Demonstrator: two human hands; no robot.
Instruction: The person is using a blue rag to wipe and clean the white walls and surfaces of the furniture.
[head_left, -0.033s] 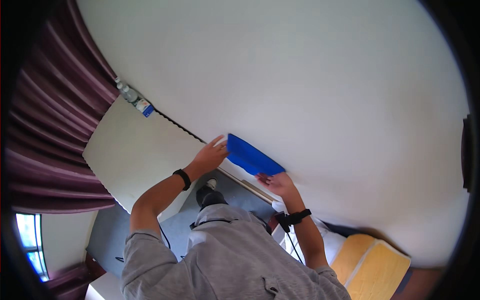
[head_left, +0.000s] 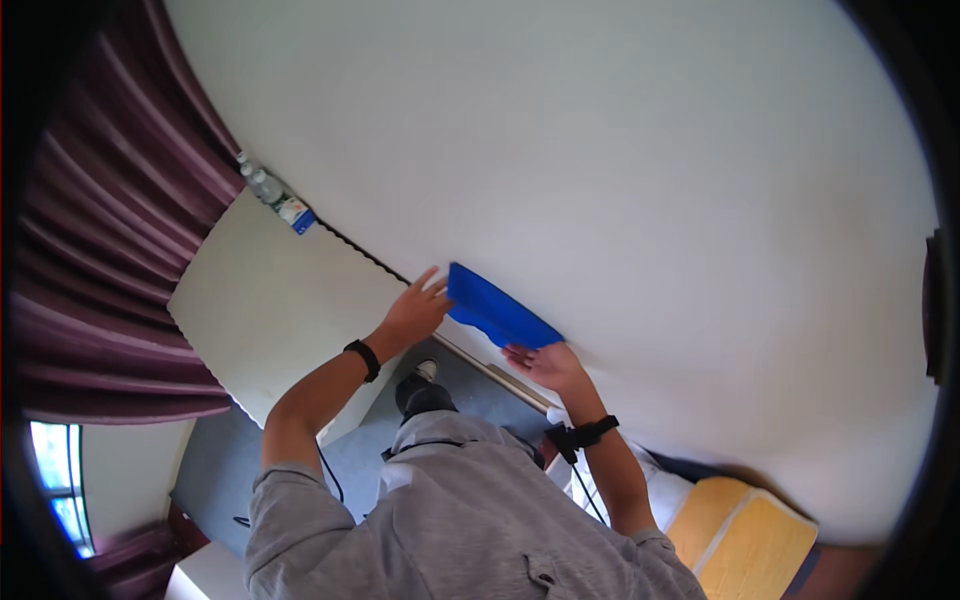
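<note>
Both hands (head_left: 415, 312) (head_left: 540, 362) remain pressing the blue cloth (head_left: 495, 310).

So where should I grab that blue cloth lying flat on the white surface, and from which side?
Probably the blue cloth is best pinched at its two ends, where the left hand and right hand already sit. It lies flat and folded into a long strip, so come in from the near long edge and slip fingers under the corners.
</note>
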